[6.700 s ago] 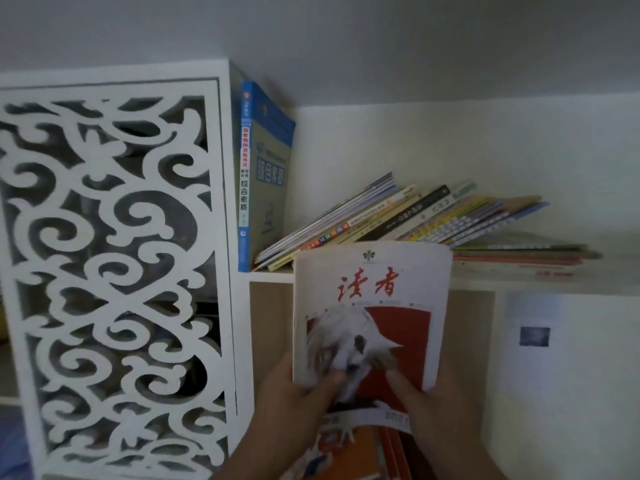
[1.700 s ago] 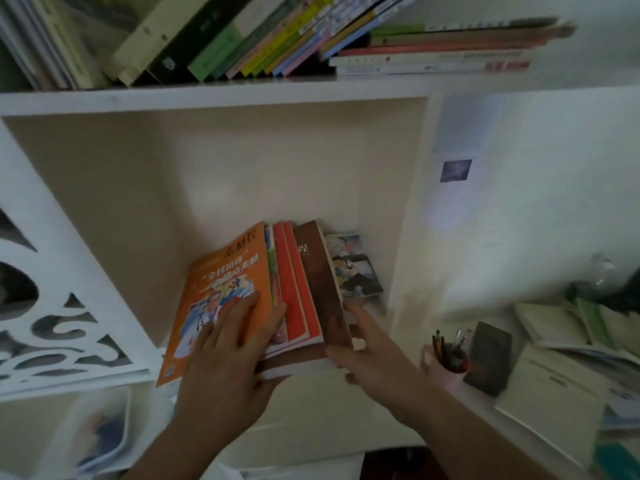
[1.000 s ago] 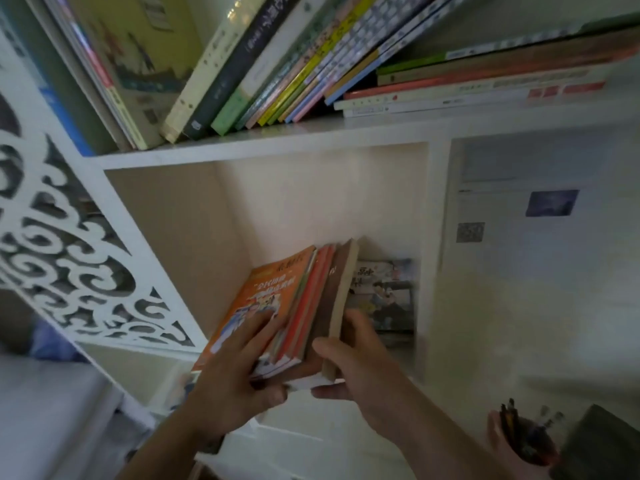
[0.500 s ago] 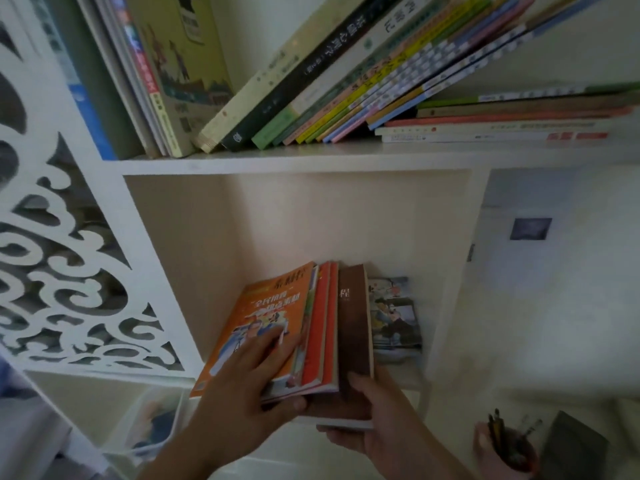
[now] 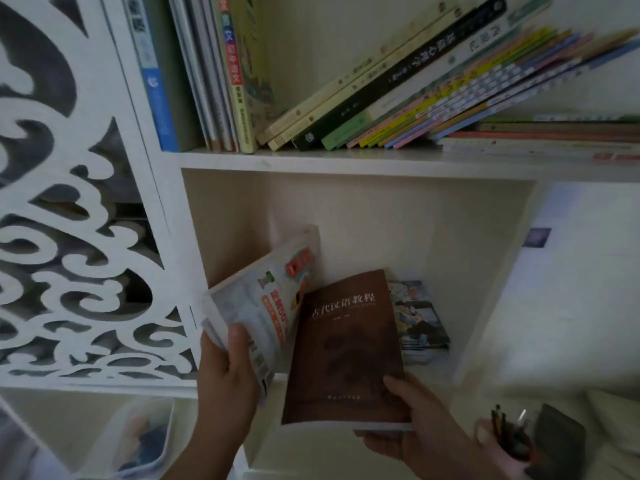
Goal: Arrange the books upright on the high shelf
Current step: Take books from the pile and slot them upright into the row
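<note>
In the lower centre of the frame, a brown book point(image 5: 346, 351) was pinched by the right hand point(image 5: 412, 431) and a white-covered bundle point(image 5: 263, 306) gripped by the left hand point(image 5: 228, 379); slippage from the loose bundle was judged possible, the high shelf point(image 5: 346, 161) lying above.

It looked like a home study corner: a white bookcase point(image 5: 346, 164) with a carved scrollwork panel point(image 5: 76, 237) stood left of the left hand point(image 5: 225, 382), schoolbooks point(image 5: 433, 88) leaned on the shelf above it, and a pen cup point(image 5: 505, 441) sat beside the right hand point(image 5: 415, 431).
</note>
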The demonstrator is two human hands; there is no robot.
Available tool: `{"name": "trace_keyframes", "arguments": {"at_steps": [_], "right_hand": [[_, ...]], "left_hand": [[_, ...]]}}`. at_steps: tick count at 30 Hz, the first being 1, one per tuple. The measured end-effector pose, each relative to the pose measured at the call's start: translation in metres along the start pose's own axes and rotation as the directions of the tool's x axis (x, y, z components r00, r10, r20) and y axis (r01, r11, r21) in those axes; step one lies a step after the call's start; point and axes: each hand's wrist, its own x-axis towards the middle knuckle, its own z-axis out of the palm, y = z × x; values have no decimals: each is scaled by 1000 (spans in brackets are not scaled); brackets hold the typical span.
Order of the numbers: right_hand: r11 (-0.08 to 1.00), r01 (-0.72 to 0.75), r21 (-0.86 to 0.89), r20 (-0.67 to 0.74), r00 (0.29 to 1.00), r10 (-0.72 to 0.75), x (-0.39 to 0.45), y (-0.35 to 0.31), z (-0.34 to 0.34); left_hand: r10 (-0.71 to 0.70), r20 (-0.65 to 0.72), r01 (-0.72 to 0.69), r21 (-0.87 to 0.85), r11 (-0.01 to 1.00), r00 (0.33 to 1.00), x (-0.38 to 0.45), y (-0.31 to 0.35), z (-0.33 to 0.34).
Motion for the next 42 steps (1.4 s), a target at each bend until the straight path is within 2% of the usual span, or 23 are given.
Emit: {"name": "trace_keyframes", "arguments": {"at_steps": [4, 8, 11, 13, 15, 17, 18, 19, 20, 21, 23, 25, 27, 30, 31, 34, 35, 36, 38, 39, 40, 41, 42], "right_hand": [[1000, 23, -22, -4, 1000, -23, -4, -1, 8], [998, 52, -30, -34, 998, -53, -8, -4, 13], [988, 118, -95, -106, 986, -128, -9, -3, 16], [968, 182, -170, -151, 966, -208, -10, -3, 17], [900, 316, -302, -222, 894, -389, -9, -5, 12], [737, 466, -490, -259, 729, -633, -13, -9, 8], [633, 521, -572, -224, 644, -732, -19, -13, 7], [544, 542, -640, -171, 590, -789, -25, -16, 8], [473, 550, -688, -109, 566, -817, -29, -19, 9], [459, 545, -702, -59, 598, -800, -33, -22, 11], [541, 509, -670, 49, 757, -652, -45, -30, 21], [644, 451, -617, 131, 867, -481, -51, -38, 27], [779, 376, -502, 138, 924, -357, -52, -43, 24], [908, 318, -272, 147, 947, -287, -41, -38, 14], [910, 317, -268, 129, 947, -293, -35, -34, 11], [784, 435, -442, 44, 884, -465, -28, -20, 14], [777, 449, -440, 0, 866, -500, -24, -17, 13], [789, 452, -417, -48, 856, -515, -22, -16, 14], [808, 437, -395, -83, 859, -505, -21, -14, 13], [811, 432, -394, -85, 862, -500, -18, -13, 10], [816, 427, -389, -90, 864, -495, -19, -13, 8], [820, 435, -371, -92, 862, -499, -20, -12, 5], [826, 440, -353, -94, 861, -499, -22, -11, 3]], "left_hand": [[69, 128, -80, 82, 993, 989, -11, 9, 2], [99, 266, -169, 256, 952, 959, -11, 10, 4], [216, 435, -424, 468, 775, 874, -16, 5, 1], [304, 522, -562, 460, 687, 797, -22, 0, 0], [423, 578, -688, 381, 617, 698, -28, -6, 2], [502, 598, -757, 308, 576, 625, -35, -11, 4], [522, 601, -770, 277, 574, 605, -39, -12, 5], [542, 600, -781, 247, 573, 588, -44, -12, 6], [576, 594, -801, 215, 559, 562, -49, -10, 9], [611, 587, -820, 176, 544, 531, -55, -5, 12], [644, 589, -837, 107, 536, 488, -68, 10, 23], [639, 610, -828, 51, 558, 468, -80, 22, 34], [613, 658, -797, -32, 604, 438, -85, 30, 39], [626, 696, -808, -113, 579, 352, -84, 31, 33], [603, 718, -786, -127, 605, 348, -83, 34, 30], [442, 801, -534, -186, 825, 404, -72, 48, 18], [417, 769, -473, -170, 864, 485, -65, 52, 14], [366, 706, -398, -129, 908, 606, -55, 52, 9], [189, 547, -238, 19, 971, 816, -29, 41, -7], [108, 483, -210, 162, 964, 869, -12, 30, -15], [76, 474, -258, 333, 907, 877, 3, 18, -22], [40, 520, -341, 496, 799, 853, 12, 5, -26], [-11, 578, -405, 585, 703, 816, 16, -5, -28]]}}
